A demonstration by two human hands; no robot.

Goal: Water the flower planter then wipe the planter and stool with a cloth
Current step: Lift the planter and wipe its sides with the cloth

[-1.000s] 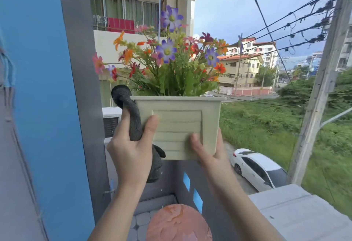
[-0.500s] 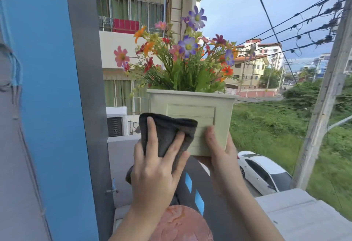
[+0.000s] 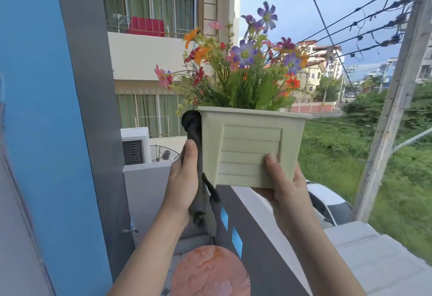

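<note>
Planter (image 3: pixel 251 153) held up in the air at chest height, clear of the stool (image 3: pixel 210 272), which sat below between our forearms. Lifting it this way gave the cloth (image 3: pixel 197 155) access to the side walls.

Our right hand (image 3: pixel 287 188) cupped the planter's lower right corner from beneath, thumb pressed flat on the slatted front panel, fingers hidden behind. It carried the whole weight, so the left was free to work.

Our left hand (image 3: pixel 184 179) gripped the dark cloth and pressed it against the planter's left wall, thumb pointing up along the fabric. The cloth ran from just under the rim down past the base, its loose tail hanging below the hand. The bunched top end stuck out beside the rim.

Flowers (image 3: pixel 243 66) stood upright, planter roughly level, probably to keep its contents from tipping out.

We judged this to be the wiping step, left side in progress. Stool top looked not yet wiped; we could not tell for certain.

Risk noted: one-handed support near the balcony wall (image 3: pixel 268 249), car (image 3: pixel 327 204) below.
</note>
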